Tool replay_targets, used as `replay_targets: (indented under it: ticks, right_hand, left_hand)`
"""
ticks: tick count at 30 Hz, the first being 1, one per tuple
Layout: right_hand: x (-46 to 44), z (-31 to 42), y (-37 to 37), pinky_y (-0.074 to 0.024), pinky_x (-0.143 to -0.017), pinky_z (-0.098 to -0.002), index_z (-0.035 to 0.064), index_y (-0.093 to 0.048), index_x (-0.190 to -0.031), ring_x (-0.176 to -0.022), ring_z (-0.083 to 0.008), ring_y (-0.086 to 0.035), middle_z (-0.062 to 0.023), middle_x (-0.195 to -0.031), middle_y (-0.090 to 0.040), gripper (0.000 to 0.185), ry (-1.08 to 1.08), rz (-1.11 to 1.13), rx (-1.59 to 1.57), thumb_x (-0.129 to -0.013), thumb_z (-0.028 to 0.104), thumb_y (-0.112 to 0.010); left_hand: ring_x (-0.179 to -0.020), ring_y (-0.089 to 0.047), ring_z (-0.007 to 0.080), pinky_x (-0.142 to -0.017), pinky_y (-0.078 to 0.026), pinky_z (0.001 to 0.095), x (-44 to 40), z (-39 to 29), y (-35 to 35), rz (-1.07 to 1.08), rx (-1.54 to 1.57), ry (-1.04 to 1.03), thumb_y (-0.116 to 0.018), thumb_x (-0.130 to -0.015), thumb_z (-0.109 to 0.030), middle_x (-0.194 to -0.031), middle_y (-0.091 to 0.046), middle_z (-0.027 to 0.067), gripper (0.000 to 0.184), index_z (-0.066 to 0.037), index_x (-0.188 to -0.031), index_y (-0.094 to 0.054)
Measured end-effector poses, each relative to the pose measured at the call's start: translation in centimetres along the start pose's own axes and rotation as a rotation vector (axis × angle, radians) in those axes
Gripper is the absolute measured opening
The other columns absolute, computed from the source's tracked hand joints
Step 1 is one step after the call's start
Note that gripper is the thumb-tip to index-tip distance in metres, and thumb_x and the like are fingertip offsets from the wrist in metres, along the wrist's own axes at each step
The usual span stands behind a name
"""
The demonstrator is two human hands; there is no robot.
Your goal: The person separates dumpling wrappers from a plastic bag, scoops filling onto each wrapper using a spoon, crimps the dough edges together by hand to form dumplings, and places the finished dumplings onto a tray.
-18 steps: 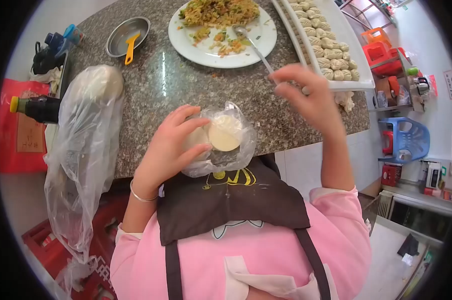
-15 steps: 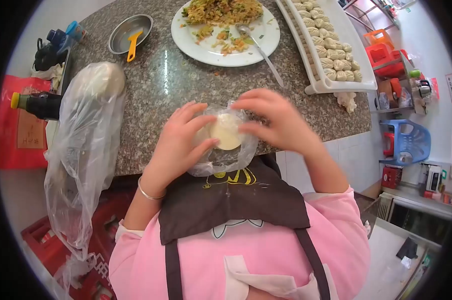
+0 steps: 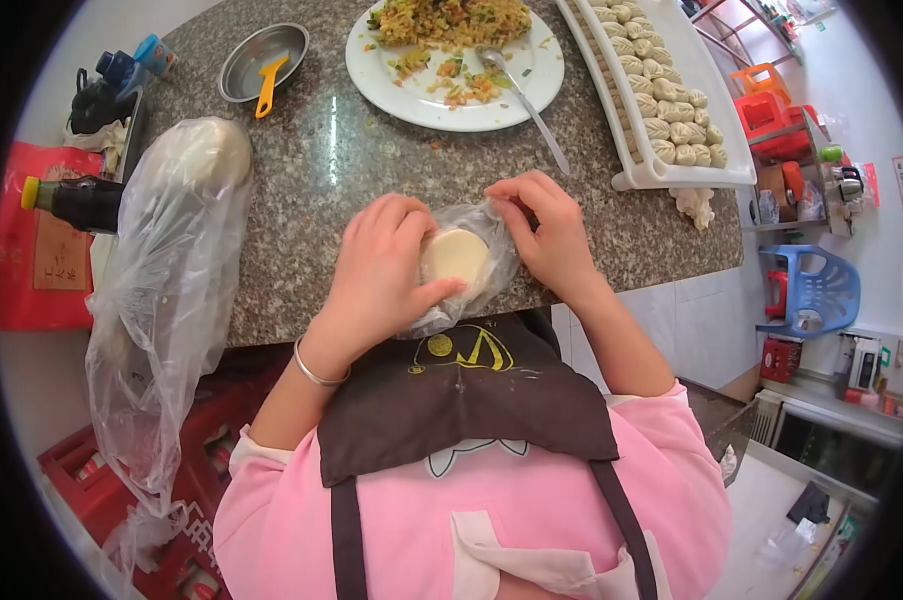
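A round pale dough piece (image 3: 459,256) lies on a clear plastic bag (image 3: 499,268) at the table's front edge. My left hand (image 3: 384,262) rests over the left part of the bag, fingers spread, its thumb touching the dough. With thumb and forefinger, my right hand (image 3: 544,232) pinches the bag's upper right edge. Beyond them, a metal spoon (image 3: 532,112) rests on a white plate (image 3: 392,103) of chopped filling (image 3: 454,24), its handle over the rim. Rows of pleated dumplings (image 3: 662,88) fill a white tray (image 3: 707,176) at the right.
A metal bowl (image 3: 240,70) with an orange-handled tool (image 3: 268,88) stands at the back left. Bagged dough (image 3: 202,155) hangs over the left edge beside a dark bottle (image 3: 82,203). A blue plastic stool (image 3: 822,290) is at the right.
My right hand has let go of the spoon, come down to the bag and taken its edge. My left hand has shifted onto the dough's left side.
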State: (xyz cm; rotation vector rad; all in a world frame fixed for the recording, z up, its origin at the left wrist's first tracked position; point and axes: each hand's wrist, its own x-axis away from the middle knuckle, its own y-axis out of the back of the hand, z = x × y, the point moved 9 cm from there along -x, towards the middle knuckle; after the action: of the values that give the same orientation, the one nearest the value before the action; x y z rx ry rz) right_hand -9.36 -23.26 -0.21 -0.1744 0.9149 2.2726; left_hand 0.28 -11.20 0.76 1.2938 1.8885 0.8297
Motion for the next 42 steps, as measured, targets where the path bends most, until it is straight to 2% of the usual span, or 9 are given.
replay_targets:
  ticks: [6,8,12,15,18,25,27,33,42]
  right_hand:
    - [0.3,-0.3,-0.3,-0.0466,-0.068,-0.0359,0.0041,-0.064,-0.091,-0.074,-0.0266,-0.060,-0.0092,-0.083,-0.060,0.012,0.060,0.036,0.155,-0.080,0.001,-0.060]
    - [0.7,0.1,-0.1,-0.0459,-0.070,-0.0368,0.0045,-0.064,-0.091,-0.075,-0.0269,-0.059,-0.0094,-0.084,-0.060,0.012,0.068,0.044,0.194,-0.079,0.001,-0.061]
    - [0.5,0.2,0.3,-0.0459,-0.075,-0.0374,0.0062,-0.065,-0.096,-0.086,-0.0283,-0.058,-0.0102,-0.092,-0.060,0.019,0.042,0.041,0.165,-0.077,0.002,-0.064]
    - [-0.4,4.2,3.0,-0.0461,-0.080,-0.0368,0.0076,-0.064,-0.101,-0.096,-0.0295,-0.057,-0.0108,-0.100,-0.059,0.026,0.149,-0.101,0.040,-0.076,0.003,-0.066]
    - [-0.7,6.6,0.9,-0.0429,-0.088,-0.0388,0.0089,-0.061,-0.109,-0.102,-0.0283,-0.056,-0.0092,-0.106,-0.060,0.033,0.263,0.154,0.013,-0.077,0.010,-0.067]
    - [0.4,5.7,-4.3,-0.0407,-0.089,-0.0393,0.0087,-0.059,-0.107,-0.098,-0.0291,-0.055,-0.0089,-0.104,-0.059,0.034,0.247,0.566,0.055,-0.074,0.012,-0.070]
    - [0.4,6.1,-4.2,-0.0408,-0.086,-0.0392,0.0082,-0.058,-0.106,-0.097,-0.0286,-0.055,-0.0086,-0.102,-0.059,0.034,0.294,0.530,0.048,-0.074,0.011,-0.069]
    - [0.5,5.7,-3.5,-0.0418,-0.083,-0.0391,0.0075,-0.057,-0.106,-0.096,-0.0286,-0.054,-0.0085,-0.100,-0.057,0.035,0.364,0.481,0.072,-0.073,0.008,-0.068]
    - [-1.6,6.4,-5.2,-0.0403,-0.085,-0.0377,0.0068,-0.057,-0.110,-0.097,-0.0275,-0.053,-0.0090,-0.100,-0.054,0.038,0.364,0.769,0.273,-0.073,0.007,-0.067]
  left_hand:
    - [-0.092,-0.058,0.0292,-0.083,-0.046,0.0371,0.5,1.0,-1.6,0.211,0.296,0.113,-0.078,-0.064,-0.010,-0.109,-0.057,0.0107,0.047,-0.002,-0.103,-0.054]
    - [-0.090,-0.061,0.0207,-0.081,-0.047,0.0311,0.6,0.7,0.4,-0.011,0.494,-0.034,-0.076,-0.066,-0.002,-0.109,-0.060,0.0083,0.049,-0.002,-0.109,-0.054]
    - [-0.087,-0.063,0.0221,-0.078,-0.049,0.0308,0.7,2.9,0.8,-0.122,0.721,0.033,-0.077,-0.067,-0.006,-0.096,-0.064,0.0118,0.060,-0.006,-0.122,-0.053]
    - [-0.092,-0.058,0.0121,-0.082,-0.047,0.0271,0.9,3.4,0.2,-0.028,0.602,0.120,-0.077,-0.066,0.001,-0.101,-0.061,0.0057,0.067,-0.006,-0.127,-0.050]
    - [-0.082,-0.063,0.0251,-0.078,-0.050,0.0342,0.7,3.0,0.5,-0.133,0.512,0.093,-0.078,-0.064,-0.008,-0.091,-0.062,0.0103,0.068,-0.010,-0.126,-0.050]
    - [-0.097,-0.058,0.0214,-0.084,-0.048,0.0318,1.4,1.9,1.7,-0.213,0.458,0.069,-0.081,-0.061,-0.005,-0.110,-0.056,0.0121,0.074,-0.008,-0.127,-0.049]
    - [-0.104,-0.056,0.0279,-0.088,-0.046,0.0355,1.9,1.0,1.8,-0.174,0.226,-0.083,-0.078,-0.064,-0.005,-0.119,-0.053,0.0137,0.063,-0.007,-0.121,-0.051]
    - [-0.106,-0.055,0.0299,-0.092,-0.043,0.0375,3.5,4.2,1.1,-0.232,0.313,0.057,-0.060,-0.078,0.001,-0.111,-0.058,0.0134,0.033,-0.004,-0.111,-0.055]
    - [-0.097,-0.059,0.0293,-0.087,-0.045,0.0366,2.9,4.8,1.7,-0.281,0.266,0.049,-0.052,-0.081,0.002,-0.111,-0.059,0.0140,0.029,-0.003,-0.109,-0.055]
